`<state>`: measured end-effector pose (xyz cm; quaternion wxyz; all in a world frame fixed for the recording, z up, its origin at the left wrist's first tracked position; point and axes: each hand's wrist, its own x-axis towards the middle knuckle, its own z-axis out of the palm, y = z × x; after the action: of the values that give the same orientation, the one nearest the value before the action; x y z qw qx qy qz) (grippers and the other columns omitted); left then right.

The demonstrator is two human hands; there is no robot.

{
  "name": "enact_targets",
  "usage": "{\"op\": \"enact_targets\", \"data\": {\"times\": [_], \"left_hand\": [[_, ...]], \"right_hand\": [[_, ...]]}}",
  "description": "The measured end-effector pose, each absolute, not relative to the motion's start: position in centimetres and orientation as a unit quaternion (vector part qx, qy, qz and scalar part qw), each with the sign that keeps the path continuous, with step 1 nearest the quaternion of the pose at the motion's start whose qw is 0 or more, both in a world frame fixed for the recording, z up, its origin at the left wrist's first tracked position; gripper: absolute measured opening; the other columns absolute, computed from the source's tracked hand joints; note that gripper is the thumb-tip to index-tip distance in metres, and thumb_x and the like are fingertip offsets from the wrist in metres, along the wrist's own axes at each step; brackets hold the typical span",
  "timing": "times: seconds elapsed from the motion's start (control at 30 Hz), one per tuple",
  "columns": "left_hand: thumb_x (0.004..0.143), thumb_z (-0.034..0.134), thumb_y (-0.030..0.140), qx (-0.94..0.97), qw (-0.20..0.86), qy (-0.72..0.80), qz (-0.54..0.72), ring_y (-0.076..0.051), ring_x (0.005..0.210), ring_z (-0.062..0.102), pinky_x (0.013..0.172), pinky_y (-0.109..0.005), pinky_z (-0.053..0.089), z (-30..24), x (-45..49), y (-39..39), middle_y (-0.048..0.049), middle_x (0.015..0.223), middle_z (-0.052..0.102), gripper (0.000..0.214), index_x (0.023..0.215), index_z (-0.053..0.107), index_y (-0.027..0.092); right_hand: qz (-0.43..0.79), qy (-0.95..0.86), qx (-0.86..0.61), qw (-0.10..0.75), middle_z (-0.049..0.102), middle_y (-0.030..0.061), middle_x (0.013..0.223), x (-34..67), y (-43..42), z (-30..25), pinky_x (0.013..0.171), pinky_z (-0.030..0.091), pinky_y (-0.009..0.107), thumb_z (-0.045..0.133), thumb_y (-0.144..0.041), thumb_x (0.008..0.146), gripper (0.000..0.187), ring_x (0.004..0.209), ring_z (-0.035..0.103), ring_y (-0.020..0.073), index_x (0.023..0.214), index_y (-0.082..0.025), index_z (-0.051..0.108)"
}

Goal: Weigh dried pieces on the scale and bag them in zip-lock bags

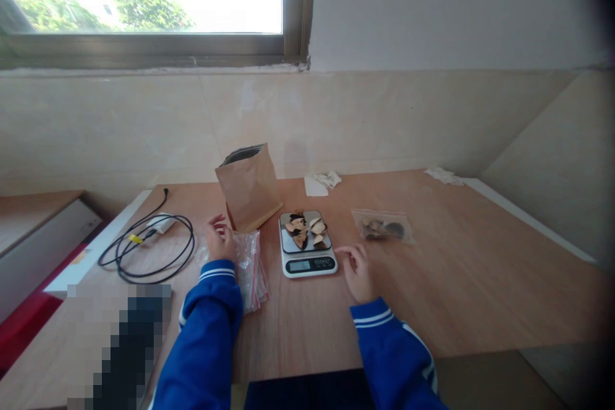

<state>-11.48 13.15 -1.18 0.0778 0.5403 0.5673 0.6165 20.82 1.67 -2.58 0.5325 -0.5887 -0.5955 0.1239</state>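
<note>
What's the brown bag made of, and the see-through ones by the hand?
The brown bag looks like matte kraft paper: dull tan, creased, standing stiffly by itself. The see-through bags seem to be thin glossy plastic: clear, crinkly, with bright glints and red strips along them.

The table (480,282) is smooth matt wood. The bag (250,189) is matt brown paper. The sachets (250,266) and pouch (383,226) are glossy clear plastic. The scale (307,261) has a shiny metal plate on white plastic.
</note>
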Motion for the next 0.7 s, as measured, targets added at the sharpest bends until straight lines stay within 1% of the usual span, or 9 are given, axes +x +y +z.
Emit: {"op": "enact_targets", "data": {"times": [0.13,0.3,0.37,0.43,0.5,0.6,0.63,0.67,0.7], "left_hand": [[0.075,0.05,0.011,0.533,0.075,0.562,0.628,-0.012,0.074,0.055,0.056,-0.021,0.044,-0.8,-11.4,12.9,-0.0086,0.101,0.058,0.03,0.104,0.049,0.016],[0.076,0.05,0.012,0.528,0.063,0.556,0.639,-0.011,0.071,0.054,0.056,-0.021,0.043,-0.6,-11.4,12.7,-0.0069,0.098,0.059,0.026,0.101,0.051,0.017],[0.076,0.051,0.014,0.532,0.06,0.556,0.636,-0.011,0.07,0.054,0.056,-0.021,0.043,-0.7,-11.5,12.7,-0.0068,0.098,0.059,0.026,0.102,0.051,0.017],[0.077,0.053,0.017,0.542,0.061,0.554,0.629,-0.012,0.073,0.056,0.06,-0.024,0.046,-0.9,-11.6,12.8,-0.0079,0.101,0.058,0.028,0.105,0.051,0.017],[0.076,0.058,0.024,0.56,0.068,0.556,0.611,-0.015,0.082,0.058,0.069,-0.029,0.049,-1.1,-11.6,13.0,-0.0112,0.112,0.055,0.039,0.112,0.048,0.016],[0.071,0.069,0.034,0.577,0.127,0.564,0.578,-0.022,0.1,0.059,0.083,-0.038,0.05,-1.7,-11.6,13.5,-0.0164,0.13,0.047,0.067,0.128,0.038,0.017],[0.07,0.071,0.036,0.579,0.161,0.564,0.566,-0.024,0.103,0.059,0.085,-0.04,0.051,-1.9,-11.6,13.7,-0.0168,0.131,0.047,0.073,0.131,0.036,0.017],[0.07,0.071,0.038,0.581,0.197,0.565,0.551,-0.025,0.103,0.06,0.086,-0.041,0.051,-2.1,-11.6,13.9,-0.0166,0.129,0.051,0.074,0.132,0.035,0.018],[0.071,0.07,0.039,0.584,0.226,0.569,0.533,-0.025,0.102,0.062,0.086,-0.042,0.051,-2.3,-11.6,14.1,-0.0158,0.123,0.056,0.071,0.131,0.038,0.018]], "right_hand": [[0.133,-0.594,-0.592,0.529,0.056,0.0062,0.086,20.8,1.7,-2.6,0.069,0.046,0.033,0.041,-0.016,0.084,0.025,0.077,0.056,0.02,0.084,-0.019,0.066],[0.135,-0.596,-0.593,0.525,0.055,0.006,0.087,20.9,1.8,-2.9,0.069,0.046,0.033,0.041,-0.018,0.084,0.024,0.078,0.056,0.0201,0.085,-0.019,0.066],[0.133,-0.596,-0.594,0.523,0.055,0.0058,0.087,20.9,1.8,-3.0,0.068,0.046,0.033,0.041,-0.018,0.085,0.024,0.076,0.056,0.0197,0.085,-0.02,0.066],[0.129,-0.597,-0.595,0.523,0.055,0.0059,0.086,21.0,1.8,-3.1,0.069,0.046,0.033,0.041,-0.018,0.085,0.025,0.076,0.056,0.0199,0.085,-0.02,0.066],[0.123,-0.598,-0.593,0.525,0.056,0.006,0.087,21.0,1.9,-3.2,0.07,0.046,0.034,0.042,-0.018,0.085,0.025,0.079,0.057,0.0205,0.085,-0.02,0.066],[0.115,-0.6,-0.584,0.534,0.056,0.006,0.087,21.0,1.9,-3.2,0.074,0.047,0.036,0.042,-0.017,0.085,0.024,0.082,0.057,0.0209,0.085,-0.02,0.066],[0.112,-0.602,-0.58,0.537,0.056,0.006,0.088,20.8,1.8,-3.1,0.076,0.047,0.036,0.042,-0.016,0.085,0.024,0.083,0.057,0.0209,0.085,-0.02,0.065],[0.11,-0.605,-0.573,0.541,0.056,0.006,0.088,20.7,1.8,-2.9,0.077,0.047,0.037,0.041,-0.016,0.086,0.024,0.085,0.057,0.0209,0.086,-0.021,0.065],[0.107,-0.612,-0.564,0.545,0.055,0.006,0.089,20.5,1.8,-2.6,0.079,0.048,0.038,0.041,-0.016,0.087,0.024,0.087,0.057,0.0208,0.087,-0.021,0.064]]}}
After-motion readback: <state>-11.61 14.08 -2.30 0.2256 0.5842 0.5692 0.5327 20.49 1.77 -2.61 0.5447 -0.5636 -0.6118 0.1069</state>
